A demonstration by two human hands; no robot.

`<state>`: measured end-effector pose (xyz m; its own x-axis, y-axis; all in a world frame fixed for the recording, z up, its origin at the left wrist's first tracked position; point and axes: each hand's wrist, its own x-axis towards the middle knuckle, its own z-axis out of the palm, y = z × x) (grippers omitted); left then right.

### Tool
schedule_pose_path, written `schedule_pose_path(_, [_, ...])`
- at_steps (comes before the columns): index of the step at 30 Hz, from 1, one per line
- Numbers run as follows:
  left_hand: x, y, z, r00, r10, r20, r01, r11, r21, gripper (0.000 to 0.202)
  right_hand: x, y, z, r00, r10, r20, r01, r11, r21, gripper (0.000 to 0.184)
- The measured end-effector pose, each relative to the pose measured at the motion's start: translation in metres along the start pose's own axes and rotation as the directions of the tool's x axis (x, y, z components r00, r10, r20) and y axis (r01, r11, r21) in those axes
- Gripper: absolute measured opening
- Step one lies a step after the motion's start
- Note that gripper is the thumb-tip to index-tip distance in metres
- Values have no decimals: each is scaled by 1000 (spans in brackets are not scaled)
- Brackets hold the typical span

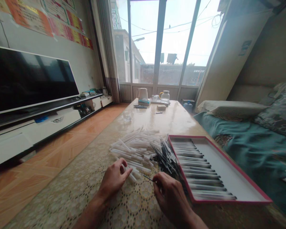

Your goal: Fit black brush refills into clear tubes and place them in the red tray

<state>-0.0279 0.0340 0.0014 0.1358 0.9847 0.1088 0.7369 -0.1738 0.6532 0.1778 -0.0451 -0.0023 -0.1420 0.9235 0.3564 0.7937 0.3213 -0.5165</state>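
My left hand (pixel 114 175) is closed, thumb and fingers pinching a white plastic tube (pixel 132 177) at the near edge of a loose pile of white tubes (pixel 135 146). Between the thumb and fingertips of my right hand (pixel 168 194) is a thin dark stick (pixel 147 177), its tip pointing left toward that tube. Its kind is not clear. A heap of thin black sticks (pixel 166 157) lies just beyond my right hand. To the right, a shallow pink-rimmed tray (pixel 231 159) holds a row of white tubes with dark ends (pixel 200 171).
A patterned cover (pixel 73 187) lies over the long table. At its far end stand a beige container (pixel 142 93), a glass pitcher (pixel 165 96) and a small box (pixel 161 107). A clear glass (pixel 127 116) is beyond the pile. A teal-covered sofa (pixel 231 140) flanks the right side.
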Motion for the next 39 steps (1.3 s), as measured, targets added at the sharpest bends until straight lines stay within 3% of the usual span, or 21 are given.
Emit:
schedule_pose_path(5, [-6,5,10,997,5,-72,13,967,253,30,0,4,2,1000,13,-18,-12,1000,27,13])
schedule_pose_path(11, [-6,-2,-3,999,-31,8,28,969,247,68,0,8,1,999,29,-23,-28,999,36,13])
schedule_pose_path(14, [-3,-7,-7,999,-52,13,47,968,247,65,1,9,1,999,39,-24,-38,999,34,14])
schedule_pose_path(19, [-1,-6,-4,994,-110,4,104,950,294,44,1,8,2,999,44,-21,-44,998,35,13])
schedule_pose_path(25, [-6,2,1,996,-94,-5,89,932,350,61,0,8,5,999,38,-28,-37,998,46,15])
schedule_pose_path(30, [-3,1,1,980,-196,-43,199,975,96,65,0,11,7,999,24,-34,-23,999,38,15])
schedule_pose_path(34, [2,-3,-2,957,-287,-43,280,952,-124,57,0,9,3,999,19,-38,-18,1000,24,16])
schedule_pose_path(37, [4,-1,-3,938,-347,27,334,877,-346,47,0,7,0,999,21,-47,-20,1000,19,16])
schedule_pose_path(39, [3,1,-2,928,-362,88,354,786,-506,30,0,6,-1,998,35,-51,-33,999,35,15])
